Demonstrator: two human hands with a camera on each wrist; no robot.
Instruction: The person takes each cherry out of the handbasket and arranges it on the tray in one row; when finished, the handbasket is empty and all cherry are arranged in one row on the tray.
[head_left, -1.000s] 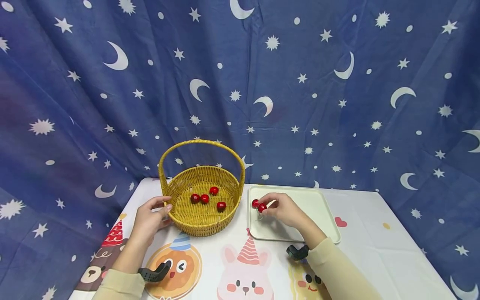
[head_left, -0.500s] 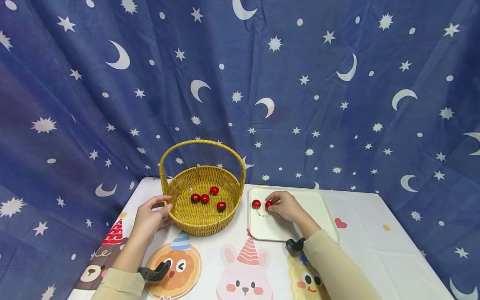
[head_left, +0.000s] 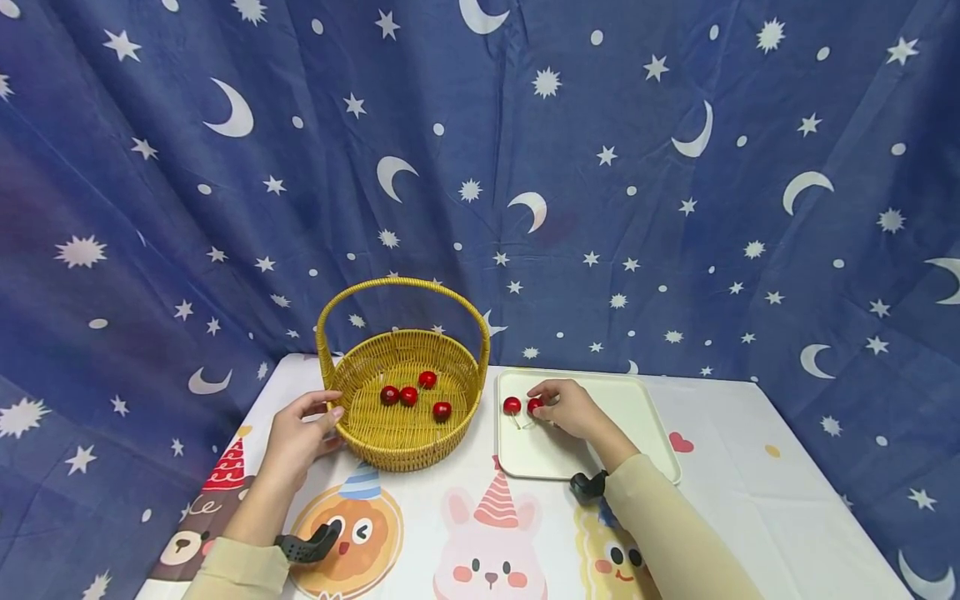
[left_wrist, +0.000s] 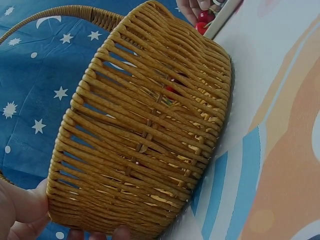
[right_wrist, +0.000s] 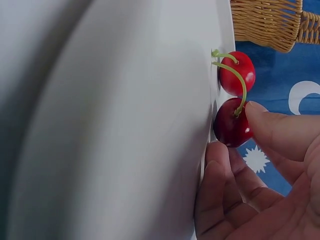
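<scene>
My left hand holds the left rim of a round yellow-brown wicker basket with a tall handle, its thumb on the rim in the left wrist view. Several red cherries lie inside the basket. Over a cream tray, my right hand pinches a dark red cherry with a green stem between thumb and fingers. Close beside it on the tray's left part lies a brighter red cherry, its stem also showing in the right wrist view.
A white tablecloth with cartoon animal prints covers the table. Behind it hangs a blue curtain with moons and stars. The basket's handle arches above its bowl, and a narrow gap separates basket and tray.
My right hand has shifted slightly right with its cherry, away from the other cherry, which now shows whole with its stem. My left hand stays on the basket.
</scene>
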